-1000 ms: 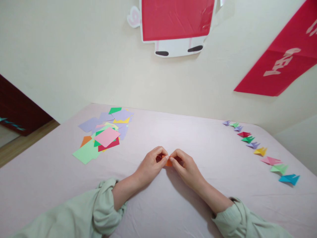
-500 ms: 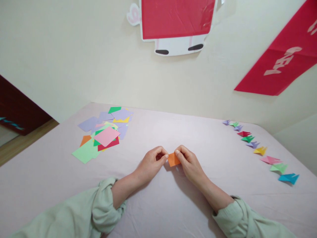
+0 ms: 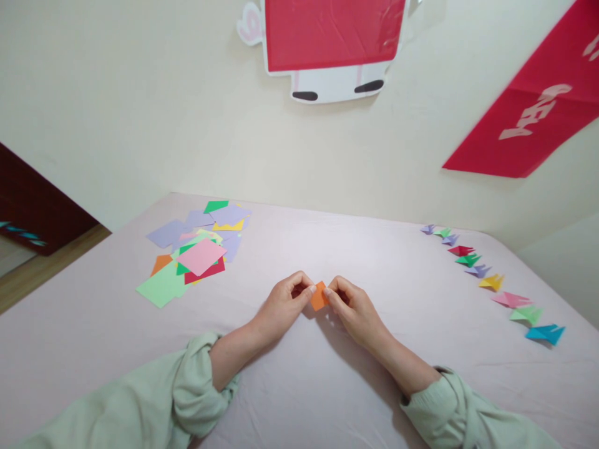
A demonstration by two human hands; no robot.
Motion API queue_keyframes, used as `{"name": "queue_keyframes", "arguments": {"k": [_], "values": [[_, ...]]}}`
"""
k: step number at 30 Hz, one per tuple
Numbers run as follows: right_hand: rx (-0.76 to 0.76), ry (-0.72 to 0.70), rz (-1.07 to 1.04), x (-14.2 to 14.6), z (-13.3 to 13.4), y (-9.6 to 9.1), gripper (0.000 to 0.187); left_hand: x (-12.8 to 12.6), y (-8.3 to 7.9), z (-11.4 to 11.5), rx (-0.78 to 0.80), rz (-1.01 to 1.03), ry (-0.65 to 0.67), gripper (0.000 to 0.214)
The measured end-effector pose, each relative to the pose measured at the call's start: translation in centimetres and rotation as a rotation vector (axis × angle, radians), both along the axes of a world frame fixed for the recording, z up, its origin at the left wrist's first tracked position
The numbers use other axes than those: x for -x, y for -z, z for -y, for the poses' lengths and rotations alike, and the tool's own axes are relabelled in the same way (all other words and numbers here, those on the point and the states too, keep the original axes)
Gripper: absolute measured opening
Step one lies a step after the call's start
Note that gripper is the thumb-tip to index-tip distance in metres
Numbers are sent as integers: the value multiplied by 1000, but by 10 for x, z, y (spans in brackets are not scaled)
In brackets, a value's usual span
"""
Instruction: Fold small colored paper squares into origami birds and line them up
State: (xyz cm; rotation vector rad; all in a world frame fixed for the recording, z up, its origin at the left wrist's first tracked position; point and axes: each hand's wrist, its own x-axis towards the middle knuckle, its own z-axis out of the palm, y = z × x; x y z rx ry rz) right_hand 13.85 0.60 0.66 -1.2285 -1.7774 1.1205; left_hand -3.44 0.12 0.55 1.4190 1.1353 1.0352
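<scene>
Pinching an orange paper square (image 3: 319,297) between left hand (image 3: 285,305) and right hand (image 3: 354,310).

Closing fingers (image 3: 300,276) narrowly on opposite sides of the smooth, matte square, tilted like a diamond just over the worktop's pale, faintly wrinkled cloth (image 3: 290,380), between flat, overlapping coloured sheets (image 3: 202,257) at left and a slanting row of sharp-pointed folded papers (image 3: 545,334) at right; beyond, on the wall (image 3: 140,125), a red banner (image 3: 505,146) with pale, illegible lettering.
</scene>
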Motion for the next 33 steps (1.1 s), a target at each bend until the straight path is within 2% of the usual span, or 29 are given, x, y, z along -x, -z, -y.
{"name": "queue_keyframes", "arguments": {"k": [6, 12, 16, 19, 24, 26, 29, 33], "values": [[-37, -42, 78, 1, -1, 1, 34, 1, -1, 1, 10, -23, 77, 18], [-17, -3, 127, 3, -2, 2, 40, -1, -4, 1, -11, -97, 31, 14], [-49, 13, 173, 2, -1, 3, 36, 0, -1, 1, -29, -123, -5, 11], [-90, 15, 281, 1, 0, 2, 28, 1, 5, 1, -66, -176, -26, 9], [-149, 54, 581, 0, 3, -2, 26, 3, 9, 5, -256, -382, -15, 11], [-166, 67, 672, -1, 4, -3, 27, 1, 6, 10, -337, -505, 31, 10], [-165, 80, 745, -2, 3, -4, 27, -2, 4, 19, -426, -717, 151, 10], [-127, 85, 756, -6, -1, -5, 32, -6, 5, 28, -463, -866, 158, 12]]}}
